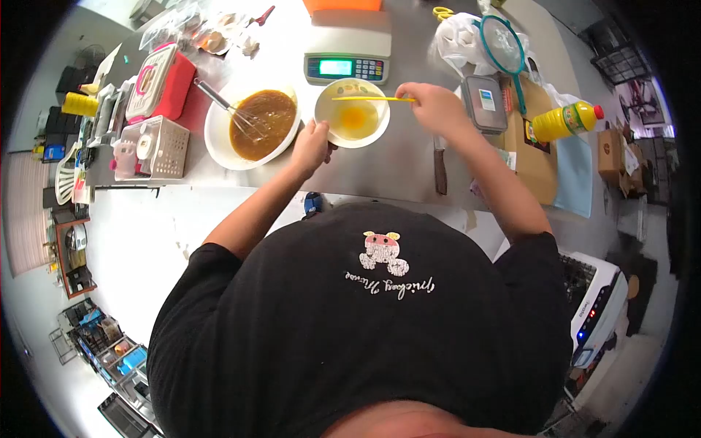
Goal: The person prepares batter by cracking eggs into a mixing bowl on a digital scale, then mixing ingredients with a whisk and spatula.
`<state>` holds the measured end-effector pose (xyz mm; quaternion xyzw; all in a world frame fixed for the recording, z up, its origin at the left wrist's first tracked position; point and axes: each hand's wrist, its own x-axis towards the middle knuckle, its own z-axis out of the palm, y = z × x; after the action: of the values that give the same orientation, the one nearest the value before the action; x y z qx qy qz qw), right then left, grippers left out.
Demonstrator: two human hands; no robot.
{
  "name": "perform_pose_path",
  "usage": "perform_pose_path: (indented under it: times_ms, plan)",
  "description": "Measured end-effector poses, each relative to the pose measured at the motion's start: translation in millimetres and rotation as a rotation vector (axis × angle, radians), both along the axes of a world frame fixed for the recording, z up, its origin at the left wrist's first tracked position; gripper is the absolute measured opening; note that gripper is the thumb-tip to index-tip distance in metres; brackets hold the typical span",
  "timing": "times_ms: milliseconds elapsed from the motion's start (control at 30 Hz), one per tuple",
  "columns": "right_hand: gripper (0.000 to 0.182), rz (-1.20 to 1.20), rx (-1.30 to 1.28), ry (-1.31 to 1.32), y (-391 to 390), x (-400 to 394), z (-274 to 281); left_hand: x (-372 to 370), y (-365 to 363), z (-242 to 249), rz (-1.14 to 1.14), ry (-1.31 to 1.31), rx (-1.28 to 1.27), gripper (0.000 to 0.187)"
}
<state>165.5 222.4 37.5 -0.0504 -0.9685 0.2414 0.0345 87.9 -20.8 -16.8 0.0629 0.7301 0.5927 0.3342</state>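
My left hand [312,148] is closed on the near left rim of a small white bowl [381,131]. In the bowl lies clear liquid with an orange-yellow egg yolk [354,117]. My right hand [436,109] grips one end of a thin yellow stick [365,98], which reaches leftward across the bowl's far half. Just left of my left hand stands a larger white bowl [217,131] of brown batter [264,131]. A wire whisk [247,121] leans in it, its handle over the far left rim.
A digital scale [347,55] stands behind the small bowl. A knife [440,168] lies below my right forearm. Farther right are a lidded container [483,104], a teal-rimmed strainer [502,45] and a yellow oil bottle [564,122]. At left sit a white basket [169,150] and a red box [179,86].
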Motion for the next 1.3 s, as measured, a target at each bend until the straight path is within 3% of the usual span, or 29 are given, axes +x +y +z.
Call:
perform_pose_path:
  times_ms: [200, 233, 300, 367, 400, 433, 500, 567, 867, 1133, 1200, 1300]
  plan:
    - [0.025, 0.065, -0.058, 0.183, -33, -32, 42, -38, -61, 61, 0.023, 0.105, 0.025, 0.028]
    - [0.025, 0.073, -0.052, 0.196, -41, -41, 46, -41, -59, 61, 0.190, 0.169, 0.206, 0.029]
    - [0.024, 0.012, -0.030, 0.143, -63, -52, 50, -57, -88, 76, 0.056, 0.274, -0.096, 0.030]
    - [0.024, 0.041, -0.041, 0.138, -76, -69, 42, -80, -106, 54, 0.098, 0.272, -0.122, 0.034]
    - [0.023, 0.063, -0.052, 0.132, -82, -77, 38, -99, -119, 30, 0.082, 0.466, -0.192, 0.035]
    - [0.023, 0.071, -0.053, 0.129, -90, -85, 34, -105, -125, 31, 0.065, 0.659, -0.263, 0.037]
    - [0.023, 0.074, 0.005, 0.109, -102, -98, 30, -113, -133, 35, 0.030, 0.666, -0.329, 0.039]
    - [0.021, 0.066, 0.020, 0.112, -114, -108, 29, -120, -136, 37, -0.013, 0.906, -0.499, 0.041]
    - [0.023, -0.015, 0.076, 0.181, -137, -137, 25, -136, -136, 38, -0.140, 1.126, -0.665, 0.045]
    - [0.021, -0.026, 0.163, 0.183, -144, -147, -8, -152, -133, 32, -0.112, 1.287, -0.549, 0.050]
    - [0.022, -0.072, 0.050, 0.048, -155, -139, -13, -155, -133, 31, -0.091, 1.324, -0.550, 0.050]
    - [0.022, -0.066, 0.042, 0.111, -155, -134, -6, -157, -139, 29, -0.083, 1.304, -0.554, 0.050]
